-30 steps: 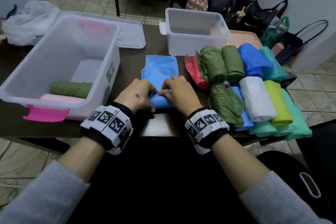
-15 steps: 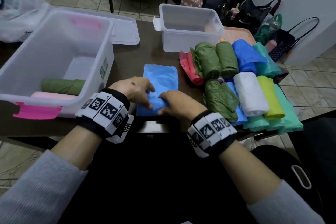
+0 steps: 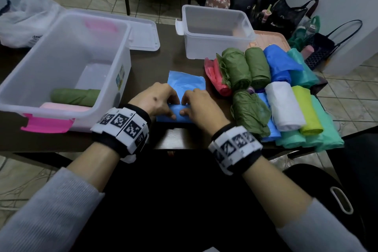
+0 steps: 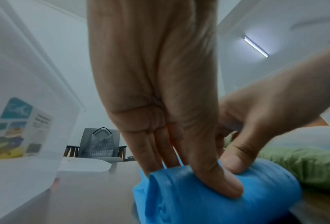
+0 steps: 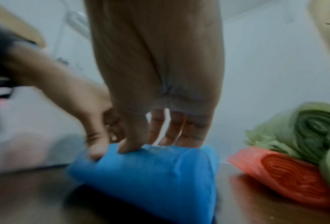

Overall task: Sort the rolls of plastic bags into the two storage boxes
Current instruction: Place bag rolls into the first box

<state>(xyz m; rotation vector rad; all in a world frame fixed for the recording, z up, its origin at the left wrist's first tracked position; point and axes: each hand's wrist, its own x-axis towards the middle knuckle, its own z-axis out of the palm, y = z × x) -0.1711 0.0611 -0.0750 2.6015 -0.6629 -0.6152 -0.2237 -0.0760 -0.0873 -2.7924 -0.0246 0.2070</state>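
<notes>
A light blue plastic bag (image 3: pixel 186 82) lies partly unrolled on the dark table, between the two boxes. Its near end is wound into a roll (image 3: pixel 176 116) (image 4: pixel 198 197) (image 5: pixel 150 174). My left hand (image 3: pixel 161 100) (image 4: pixel 194 175) grips the roll's left half, thumb on the near side and fingers over the top. My right hand (image 3: pixel 196 104) (image 5: pixel 156 145) grips the right half the same way. The big clear box (image 3: pixel 126 63) at left holds a green roll (image 3: pixel 73 96) and a pink roll (image 3: pixel 61 107). The small clear box (image 3: pixel 214 47) stands behind.
Several rolls are piled at the right: red (image 3: pixel 214 80) (image 5: pixel 279 171), green (image 3: pixel 237 69) (image 5: pixel 304 128), blue (image 3: pixel 280 63), white (image 3: pixel 284 106), yellow-green (image 3: pixel 306 112) and teal (image 3: pixel 327 133). A box lid (image 3: pixel 143 35) lies behind the big box. Bags stand on the floor beyond.
Both hands have shifted their hold and turned the blue roll a little farther away from me. The flat part of the bag is shorter.
</notes>
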